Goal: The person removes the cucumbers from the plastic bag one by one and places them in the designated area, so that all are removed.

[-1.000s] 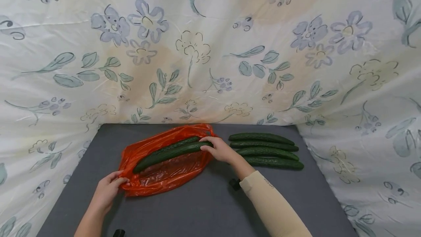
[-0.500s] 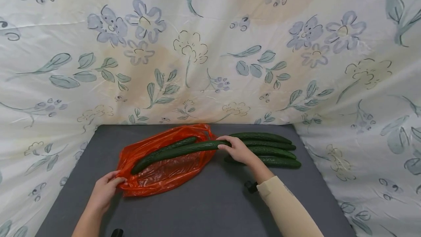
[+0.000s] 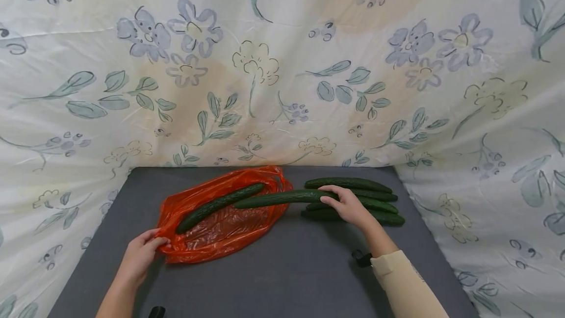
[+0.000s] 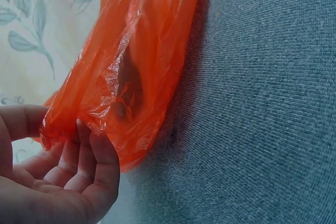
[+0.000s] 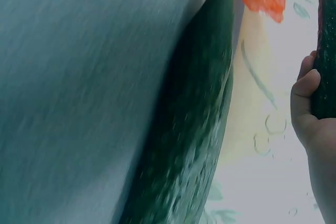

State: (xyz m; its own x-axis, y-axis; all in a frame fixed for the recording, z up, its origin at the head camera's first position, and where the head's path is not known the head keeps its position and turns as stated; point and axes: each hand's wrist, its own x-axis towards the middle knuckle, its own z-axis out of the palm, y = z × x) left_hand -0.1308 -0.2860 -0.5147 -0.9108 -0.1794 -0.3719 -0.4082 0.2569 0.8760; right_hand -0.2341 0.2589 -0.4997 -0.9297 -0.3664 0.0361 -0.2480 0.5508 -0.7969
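An orange-red plastic bag lies spread on the left half of the table with its near side gaping. My left hand pinches the bag's left end; in the left wrist view, thumb and fingers close on the thin plastic. One dark green cucumber rests on the bag. My right hand grips another cucumber by its right end, and its left tip is still over the bag. The right wrist view shows that hand curled round the cucumber at the image edge.
Several more cucumbers lie side by side at the right, partly behind the right hand. The grey table ends at a flowered cloth that hangs at the back and both sides. Black wrist-camera parts show below the right wrist.
My right hand has moved right, drawing the held cucumber along, so most of it has slid off the other cucumber and bag. The left hand keeps its pinch on the bag's end.
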